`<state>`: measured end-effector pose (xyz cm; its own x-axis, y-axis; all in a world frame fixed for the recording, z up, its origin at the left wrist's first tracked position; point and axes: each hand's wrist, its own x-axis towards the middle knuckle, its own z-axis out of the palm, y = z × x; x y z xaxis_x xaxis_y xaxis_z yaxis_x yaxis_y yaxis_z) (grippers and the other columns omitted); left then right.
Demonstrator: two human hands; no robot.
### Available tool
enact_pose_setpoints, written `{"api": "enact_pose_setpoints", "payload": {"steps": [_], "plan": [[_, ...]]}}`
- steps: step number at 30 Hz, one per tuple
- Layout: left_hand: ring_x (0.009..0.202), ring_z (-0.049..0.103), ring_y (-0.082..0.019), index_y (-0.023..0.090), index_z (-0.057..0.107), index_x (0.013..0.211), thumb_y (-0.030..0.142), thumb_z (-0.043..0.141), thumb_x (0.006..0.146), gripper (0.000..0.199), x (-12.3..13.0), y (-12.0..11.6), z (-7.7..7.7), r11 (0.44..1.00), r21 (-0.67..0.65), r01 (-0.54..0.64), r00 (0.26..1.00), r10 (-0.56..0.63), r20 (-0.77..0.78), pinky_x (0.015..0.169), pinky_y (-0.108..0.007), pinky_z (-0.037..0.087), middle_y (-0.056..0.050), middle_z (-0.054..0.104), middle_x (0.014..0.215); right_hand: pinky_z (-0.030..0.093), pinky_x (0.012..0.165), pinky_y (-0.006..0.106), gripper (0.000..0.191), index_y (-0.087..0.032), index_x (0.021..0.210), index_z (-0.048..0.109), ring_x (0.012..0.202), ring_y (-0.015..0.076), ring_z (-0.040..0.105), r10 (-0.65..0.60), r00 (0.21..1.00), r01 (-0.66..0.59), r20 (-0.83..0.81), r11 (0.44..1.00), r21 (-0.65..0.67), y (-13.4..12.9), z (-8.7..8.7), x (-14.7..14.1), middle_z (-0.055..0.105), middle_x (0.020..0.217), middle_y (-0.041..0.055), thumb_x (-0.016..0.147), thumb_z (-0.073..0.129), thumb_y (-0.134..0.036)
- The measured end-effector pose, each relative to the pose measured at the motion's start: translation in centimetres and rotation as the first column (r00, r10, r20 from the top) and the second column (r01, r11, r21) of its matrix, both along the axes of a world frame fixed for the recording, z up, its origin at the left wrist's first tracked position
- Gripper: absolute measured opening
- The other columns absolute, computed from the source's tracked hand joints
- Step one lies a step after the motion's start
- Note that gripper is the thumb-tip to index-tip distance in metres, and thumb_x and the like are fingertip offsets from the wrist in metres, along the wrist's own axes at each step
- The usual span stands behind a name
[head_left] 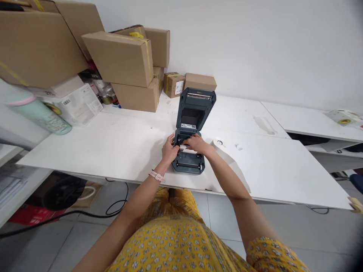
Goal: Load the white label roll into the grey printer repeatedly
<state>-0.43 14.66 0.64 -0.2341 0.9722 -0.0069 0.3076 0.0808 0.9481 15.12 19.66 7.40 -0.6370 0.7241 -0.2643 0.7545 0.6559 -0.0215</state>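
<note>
A dark grey label printer (188, 158) stands on the white table with its lid (197, 107) raised. Inside its bay lies a white roll of labels (188, 150), partly covered by my fingers. My left hand (169, 149) is at the printer's left side, its thumb over the edge by the roll's end and its fingers against the outer wall. From the right, my right hand (196, 144) reaches into the bay with bent fingers at the top of the roll; its fingertips are partly hidden. To the printer's right, another white roll (219, 143) trails a long strip of paper (234, 166).
Cardboard boxes (133, 94) are stacked at the back left, with two smaller ones (200, 81) behind the printer. A mint-green bottle (42, 113) stands at the left beside a white box (82, 105). The table's front edge runs close to my body; black cables (117, 204) hang below.
</note>
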Motion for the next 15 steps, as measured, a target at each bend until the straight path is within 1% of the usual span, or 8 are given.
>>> {"api": "enact_pose_setpoints", "payload": {"steps": [2,5,7,10,15], "plan": [[0.123,0.065,-0.025,0.020,0.049,0.145,0.011,0.061,0.072,0.074,0.0,0.2,-0.6,1.000,0.010,0.012,0.999,-0.012,0.035,0.107,-0.039,0.048,-0.009,0.067,0.138,0.038,0.107,0.040,0.035,-0.021,0.130,0.068,0.123,0.0297,0.062,0.013,0.997,-0.011,-0.081,1.000,0.024,-1.6,0.1,0.9,0.074,0.126,0.0116,0.098,0.056,-0.025],[0.124,0.064,-0.025,0.020,0.051,0.142,0.011,0.061,0.070,0.073,0.0,0.5,-1.0,0.999,0.031,0.011,0.998,-0.013,0.064,0.110,-0.039,0.046,-0.010,0.066,0.138,0.041,0.108,0.042,0.035,-0.022,0.127,0.070,0.120,0.0278,0.064,0.041,0.960,-0.033,-0.278,0.999,0.033,-4.8,-0.2,2.5,0.074,0.125,0.0089,0.103,0.046,-0.027],[0.126,0.062,-0.025,0.019,0.053,0.140,0.009,0.061,0.069,0.073,0.2,0.6,-1.1,0.998,0.063,0.022,0.993,-0.029,0.118,0.111,-0.038,0.045,-0.010,0.065,0.139,0.039,0.113,0.044,0.037,-0.020,0.130,0.068,0.119,0.0268,0.065,0.012,0.932,0.004,-0.363,0.999,0.042,-6.9,-0.7,3.3,0.074,0.125,0.0092,0.104,0.043,-0.027],[0.130,0.058,-0.024,0.018,0.052,0.140,0.009,0.061,0.068,0.074,0.4,0.7,-0.9,0.995,0.088,0.050,0.972,-0.069,0.224,0.113,-0.036,0.044,-0.010,0.061,0.143,0.034,0.119,0.047,0.038,-0.018,0.135,0.063,0.123,0.0261,0.064,-0.052,0.911,0.095,-0.410,0.992,0.088,-9.1,-1.5,3.6,0.071,0.132,0.0105,0.104,0.044,-0.028],[0.132,0.056,-0.025,0.018,0.048,0.143,0.014,0.066,0.069,0.076,0.5,0.6,-0.7,0.996,0.045,0.072,0.947,-0.082,0.312,0.114,-0.038,0.042,-0.011,0.058,0.145,0.036,0.117,0.054,0.038,-0.020,0.135,0.063,0.128,0.0297,0.060,-0.070,0.914,0.156,-0.400,0.970,0.185,-10.3,-2.1,2.8,0.069,0.136,0.0106,0.104,0.044,-0.029]]}}
